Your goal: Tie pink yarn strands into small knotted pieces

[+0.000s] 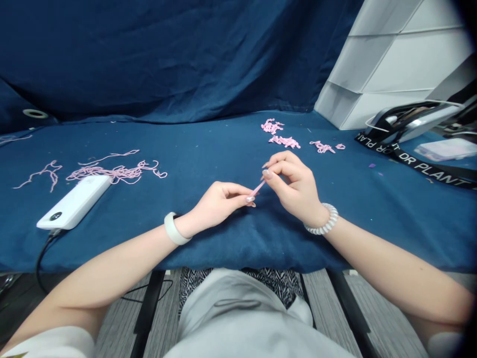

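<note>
**Pink rod slants between 2 hands**

Across the navy cloth-covered table, pink yarn scraps lie well left, beside a white power bank. The right hand pinches the rod's upper end, thumb and finger closed on it. Its long axis runs down-left to the left hand, whose fingertips reach the lower end; whether they grip, I cannot tell.

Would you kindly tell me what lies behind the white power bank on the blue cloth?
Loose pink yarn lies behind the power bank on the blue cloth; whatever lies beneath it is hidden.
</note>
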The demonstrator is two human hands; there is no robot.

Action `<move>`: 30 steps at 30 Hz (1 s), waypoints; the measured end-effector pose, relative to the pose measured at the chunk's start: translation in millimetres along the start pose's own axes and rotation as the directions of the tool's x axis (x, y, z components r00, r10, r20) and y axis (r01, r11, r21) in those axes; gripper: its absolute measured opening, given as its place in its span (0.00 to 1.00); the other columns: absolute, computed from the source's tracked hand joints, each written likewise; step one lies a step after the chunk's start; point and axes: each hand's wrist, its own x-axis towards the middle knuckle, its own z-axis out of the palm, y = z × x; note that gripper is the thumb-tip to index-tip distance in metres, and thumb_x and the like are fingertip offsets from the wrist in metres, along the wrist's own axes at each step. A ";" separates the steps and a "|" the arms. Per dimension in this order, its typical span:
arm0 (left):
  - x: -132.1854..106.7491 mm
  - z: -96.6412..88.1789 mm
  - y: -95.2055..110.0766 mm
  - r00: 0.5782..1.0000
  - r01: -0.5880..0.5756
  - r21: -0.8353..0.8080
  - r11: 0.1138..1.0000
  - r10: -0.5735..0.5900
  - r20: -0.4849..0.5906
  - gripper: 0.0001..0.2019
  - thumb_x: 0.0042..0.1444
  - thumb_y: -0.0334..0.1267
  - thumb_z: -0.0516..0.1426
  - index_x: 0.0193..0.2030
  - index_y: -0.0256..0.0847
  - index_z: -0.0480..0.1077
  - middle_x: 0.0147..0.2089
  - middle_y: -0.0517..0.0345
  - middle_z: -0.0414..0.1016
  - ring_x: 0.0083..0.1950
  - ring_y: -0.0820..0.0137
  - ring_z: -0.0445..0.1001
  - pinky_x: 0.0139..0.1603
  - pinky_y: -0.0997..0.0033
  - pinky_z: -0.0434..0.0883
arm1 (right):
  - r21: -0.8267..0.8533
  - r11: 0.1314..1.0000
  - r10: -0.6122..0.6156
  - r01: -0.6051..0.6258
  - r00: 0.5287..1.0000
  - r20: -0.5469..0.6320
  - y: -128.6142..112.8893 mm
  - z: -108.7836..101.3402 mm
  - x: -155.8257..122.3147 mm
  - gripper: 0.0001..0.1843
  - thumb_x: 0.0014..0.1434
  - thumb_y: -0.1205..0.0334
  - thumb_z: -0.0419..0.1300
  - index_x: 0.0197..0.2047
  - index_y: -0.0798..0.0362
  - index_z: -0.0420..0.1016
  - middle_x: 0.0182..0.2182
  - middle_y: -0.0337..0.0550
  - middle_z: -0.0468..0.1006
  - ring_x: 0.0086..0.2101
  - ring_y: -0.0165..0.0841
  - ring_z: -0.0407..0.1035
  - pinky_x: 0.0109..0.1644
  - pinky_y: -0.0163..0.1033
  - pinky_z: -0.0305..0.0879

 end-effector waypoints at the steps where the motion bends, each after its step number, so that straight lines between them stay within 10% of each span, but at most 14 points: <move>1: -1.4 -0.4 1.1 0.998 -0.051 0.105 0.993 0.053 -0.024 0.11 0.53 0.41 0.61 0.40 0.38 0.78 0.34 0.56 0.79 0.36 0.76 0.75 0.41 0.79 0.69 | 0.002 1.000 0.006 -0.006 1.000 -0.002 0.8 -0.1 0.2 0.11 0.60 0.61 0.59 0.27 0.54 0.72 0.33 0.44 0.72 0.36 0.31 0.68 0.42 0.41 0.66; 9: -6.8 0.0 5.1 0.975 -0.186 0.381 0.906 0.217 -0.042 0.14 0.60 0.38 0.53 0.50 0.42 0.75 0.38 0.58 0.79 0.39 0.75 0.76 0.46 0.77 0.69 | 0.025 0.998 0.060 -0.059 0.997 -0.041 4.2 0.5 1.5 0.12 0.61 0.58 0.58 0.27 0.53 0.72 0.32 0.44 0.72 0.35 0.31 0.67 0.39 0.40 0.66; 16: -5.6 -3.9 4.2 0.966 -0.209 0.530 0.822 0.258 -0.021 0.11 0.60 0.39 0.53 0.36 0.38 0.75 0.35 0.58 0.78 0.36 0.75 0.75 0.41 0.78 0.67 | 0.025 0.999 0.049 -0.048 0.998 -0.041 5.3 -0.7 1.9 0.11 0.60 0.60 0.59 0.27 0.53 0.72 0.32 0.43 0.71 0.34 0.30 0.67 0.39 0.39 0.65; 25: -9.4 -5.2 5.0 0.783 -0.513 0.717 0.473 0.600 0.165 0.10 0.61 0.34 0.50 0.36 0.38 0.73 0.35 0.55 0.75 0.39 0.74 0.71 0.46 0.74 0.66 | 0.095 0.987 0.137 -0.134 0.990 -0.033 15.7 3.4 7.0 0.15 0.60 0.55 0.59 0.24 0.54 0.73 0.29 0.42 0.73 0.34 0.30 0.67 0.40 0.38 0.64; 30: -7.7 -7.4 0.4 0.654 -0.610 0.745 0.270 0.703 0.281 0.07 0.59 0.31 0.52 0.36 0.38 0.72 0.38 0.54 0.76 0.43 0.73 0.72 0.48 0.73 0.68 | 0.194 0.950 0.213 -0.244 0.962 0.169 20.9 0.5 9.0 0.18 0.56 0.51 0.62 0.23 0.55 0.74 0.27 0.42 0.73 0.30 0.29 0.67 0.38 0.37 0.63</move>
